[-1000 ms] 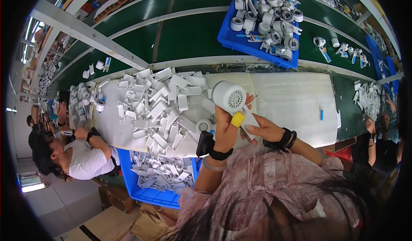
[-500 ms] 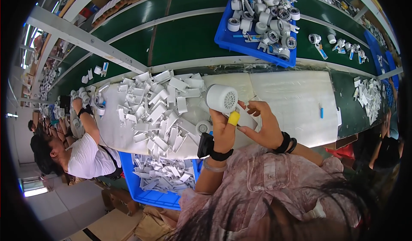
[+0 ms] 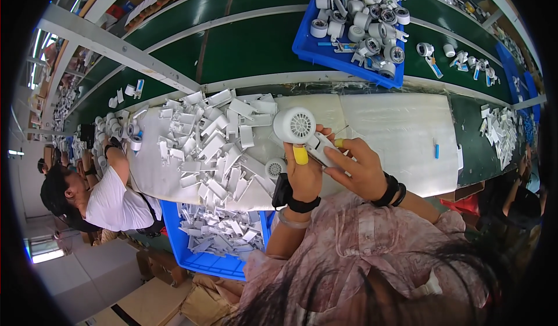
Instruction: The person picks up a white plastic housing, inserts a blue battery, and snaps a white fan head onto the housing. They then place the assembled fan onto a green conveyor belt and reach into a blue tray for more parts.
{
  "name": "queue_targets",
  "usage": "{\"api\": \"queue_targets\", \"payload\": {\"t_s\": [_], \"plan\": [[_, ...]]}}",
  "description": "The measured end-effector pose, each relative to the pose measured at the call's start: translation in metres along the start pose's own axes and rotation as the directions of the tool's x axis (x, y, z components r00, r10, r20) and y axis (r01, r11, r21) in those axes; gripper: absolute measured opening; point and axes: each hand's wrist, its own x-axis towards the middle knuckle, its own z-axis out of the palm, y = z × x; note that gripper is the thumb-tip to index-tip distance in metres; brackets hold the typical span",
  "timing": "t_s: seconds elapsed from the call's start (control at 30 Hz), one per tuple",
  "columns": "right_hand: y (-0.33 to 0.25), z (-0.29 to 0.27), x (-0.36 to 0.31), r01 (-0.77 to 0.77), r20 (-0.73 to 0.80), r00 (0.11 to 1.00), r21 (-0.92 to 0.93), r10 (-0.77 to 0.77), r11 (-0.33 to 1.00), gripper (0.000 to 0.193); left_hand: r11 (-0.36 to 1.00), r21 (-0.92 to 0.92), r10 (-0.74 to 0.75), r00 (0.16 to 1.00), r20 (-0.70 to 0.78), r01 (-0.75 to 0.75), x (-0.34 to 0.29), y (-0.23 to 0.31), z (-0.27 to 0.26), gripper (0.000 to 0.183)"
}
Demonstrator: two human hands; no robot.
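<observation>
Over the padded worktop I hold a white handheld fan (image 3: 294, 125) whose round, slotted grille faces up toward me. My left hand (image 3: 304, 181) is closed around it just below the fan head, its yellow-covered thumb against the neck. The fingers of my right hand (image 3: 361, 169) are closed on the white handle (image 3: 321, 149), where a dark slot shows. Close by on the left, a second white grille part (image 3: 275, 168) lies at the edge of a heap of white plastic handle covers (image 3: 216, 146).
A blue bin (image 3: 200, 262) of white parts sits below the worktop's left. Beyond, a blue crate (image 3: 349, 70) of fan heads rests on the green conveyor (image 3: 256, 44). A small blue strip (image 3: 437, 150) lies at right, near more white pieces (image 3: 499, 131). Another person (image 3: 110, 204) works at left.
The fan has turned so its grille faces me more fully, and it has shifted slightly left. My right fingers have come down onto the handle.
</observation>
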Motion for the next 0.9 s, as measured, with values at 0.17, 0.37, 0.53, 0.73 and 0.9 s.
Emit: {"api": "queue_targets", "payload": {"t_s": [0.17, 0.37, 0.53, 0.73, 0.9], "plan": [[0.001, 0.002, 0.0, -0.042, 0.001, 0.999, 0.04, 0.042, 0.998, 0.049, 0.999, -0.03, -0.018, 1.0, -0.017, 0.018, -0.001, -0.004, 0.0, 0.039], [0.002, 0.003, -0.002, -0.058, 0.021, 0.998, 0.002, 0.058, 0.998, 0.045, 0.989, 0.147, 0.017, 0.999, 0.029, -0.021, -0.003, -0.004, 0.003, 0.038], [0.004, 0.003, -0.002, -0.143, 0.051, 0.989, 0.159, 0.137, 0.977, 0.05, 0.974, 0.222, 0.037, 0.999, 0.007, -0.038, -0.002, -0.002, -0.002, 0.051], [0.025, -0.006, -0.012, -0.83, 0.757, 0.543, 0.549, 0.363, 0.096, 0.034, 0.998, 0.064, -0.019, 1.0, 0.016, 0.018, 0.006, 0.008, -0.005, 0.043], [0.017, -0.002, -0.02, -0.764, 0.677, 0.617, 0.638, 0.401, 0.1, 0.032, 0.999, -0.02, -0.049, 0.998, 0.031, 0.05, 0.006, 0.008, 0.0, 0.042]]}}
